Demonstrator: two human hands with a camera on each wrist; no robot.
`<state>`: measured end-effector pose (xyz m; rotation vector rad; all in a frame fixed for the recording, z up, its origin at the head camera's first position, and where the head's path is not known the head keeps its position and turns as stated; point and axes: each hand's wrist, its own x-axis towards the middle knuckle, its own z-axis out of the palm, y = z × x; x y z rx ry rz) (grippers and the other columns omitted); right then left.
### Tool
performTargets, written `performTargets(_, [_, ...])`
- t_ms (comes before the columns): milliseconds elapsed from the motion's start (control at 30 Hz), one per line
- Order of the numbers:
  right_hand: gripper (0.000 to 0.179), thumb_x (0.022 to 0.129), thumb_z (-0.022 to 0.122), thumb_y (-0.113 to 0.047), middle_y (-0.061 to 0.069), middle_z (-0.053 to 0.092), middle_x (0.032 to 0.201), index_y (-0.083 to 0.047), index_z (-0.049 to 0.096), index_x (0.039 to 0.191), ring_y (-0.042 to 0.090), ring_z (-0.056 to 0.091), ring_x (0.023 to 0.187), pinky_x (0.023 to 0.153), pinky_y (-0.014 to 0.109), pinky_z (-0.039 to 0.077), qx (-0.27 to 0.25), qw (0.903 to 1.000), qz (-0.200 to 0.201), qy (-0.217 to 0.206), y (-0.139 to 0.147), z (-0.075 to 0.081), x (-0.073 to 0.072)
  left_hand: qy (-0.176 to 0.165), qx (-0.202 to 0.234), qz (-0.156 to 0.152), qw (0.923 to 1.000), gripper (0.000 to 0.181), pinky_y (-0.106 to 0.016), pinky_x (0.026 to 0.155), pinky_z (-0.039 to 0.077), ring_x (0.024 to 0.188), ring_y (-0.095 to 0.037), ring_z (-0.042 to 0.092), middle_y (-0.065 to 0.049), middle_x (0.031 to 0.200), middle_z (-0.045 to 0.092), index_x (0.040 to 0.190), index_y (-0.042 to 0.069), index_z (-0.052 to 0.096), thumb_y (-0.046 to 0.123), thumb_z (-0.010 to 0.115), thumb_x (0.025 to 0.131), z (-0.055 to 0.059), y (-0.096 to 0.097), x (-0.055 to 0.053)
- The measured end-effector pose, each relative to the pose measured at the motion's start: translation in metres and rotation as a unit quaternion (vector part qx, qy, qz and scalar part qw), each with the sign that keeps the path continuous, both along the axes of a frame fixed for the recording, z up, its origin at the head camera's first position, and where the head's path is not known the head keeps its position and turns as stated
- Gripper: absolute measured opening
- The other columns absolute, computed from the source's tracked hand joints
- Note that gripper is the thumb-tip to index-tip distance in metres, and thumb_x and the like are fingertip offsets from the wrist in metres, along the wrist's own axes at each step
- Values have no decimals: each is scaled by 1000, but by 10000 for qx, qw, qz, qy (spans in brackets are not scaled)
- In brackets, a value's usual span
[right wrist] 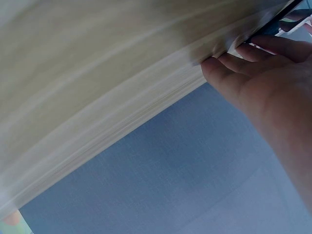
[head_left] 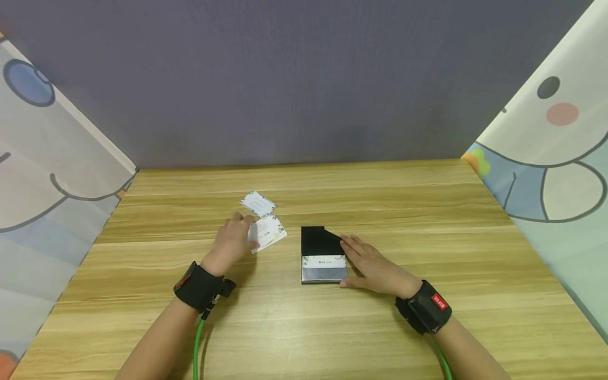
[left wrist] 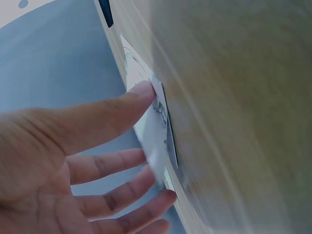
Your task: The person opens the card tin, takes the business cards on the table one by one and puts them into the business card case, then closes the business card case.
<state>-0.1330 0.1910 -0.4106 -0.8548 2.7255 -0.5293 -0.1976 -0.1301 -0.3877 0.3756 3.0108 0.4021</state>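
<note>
One white card [head_left: 268, 232] at left sits pinched in my left hand [head_left: 231, 241]; my right hand [head_left: 372, 268], fingers extended, touches the flipped-open black case [head_left: 313, 243], right. I judge this pickup; next seemingly calls for clean lifting.

No wording can be made out for certain: the red label [head_left: 439, 302] on the black wristband [head_left: 418, 312] behind the right hand [head_left: 369, 268] bears white characters too small and blurred to read. Just beside that hand's fingertips, the card in the case [head_left: 325, 262] shows a short row of dark characters, also illegible. At the fingers of the left hand [head_left: 230, 241], the near white card [head_left: 267, 232] carries lines of tiny print, and beyond them the far card [head_left: 258, 203] has small central print, neither readable.
</note>
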Motion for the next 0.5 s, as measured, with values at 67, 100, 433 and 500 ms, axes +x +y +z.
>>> performTargets(67, [86, 83, 59, -48, 17, 15, 152, 3, 24, 142, 36, 13, 139, 109, 51, 19, 20, 10000, -7, 2, 0, 0, 0, -11, 88, 38, 10000, 58, -45, 69, 48, 87, -38, 55, -26, 107, 50, 121, -4, 54, 15, 78, 71, 0, 0, 0])
performTargets(100, [86, 83, 59, -49, 17, 15, 152, 3, 24, 142, 36, 13, 139, 109, 51, 19, 29, 10000, -12, -2, 0, 0, 0, -8, 137, 56, 9999, 58, -45, 69, 48, 87, -37, 55, -26, 107, 50, 121, -4, 54, 14, 78, 71, 0, 0, 0])
performTargets(433, [87, 83, 60, -48, 16, 15, 152, 3, 24, 142, 36, 13, 139, 109, 51, 19, 24, 10000, -36, -10, 0, -1, 0, 7, 507, 51, 9987, 52, -38, 64, 47, 84, -31, 55, -23, 106, 51, 119, 0, 55, 7, 75, 72, 0, 1, 1])
performTargets(500, [87, 83, 60, -48, 16, 15, 152, 3, 23, 142, 36, 13, 139, 109, 51, 19, 22, 10000, -43, -15, 0, -1, 0, 25, 575, 25, 9983, 44, -34, 60, 46, 82, -29, 57, -22, 106, 56, 117, 0, 56, 5, 72, 76, 0, 1, 1])
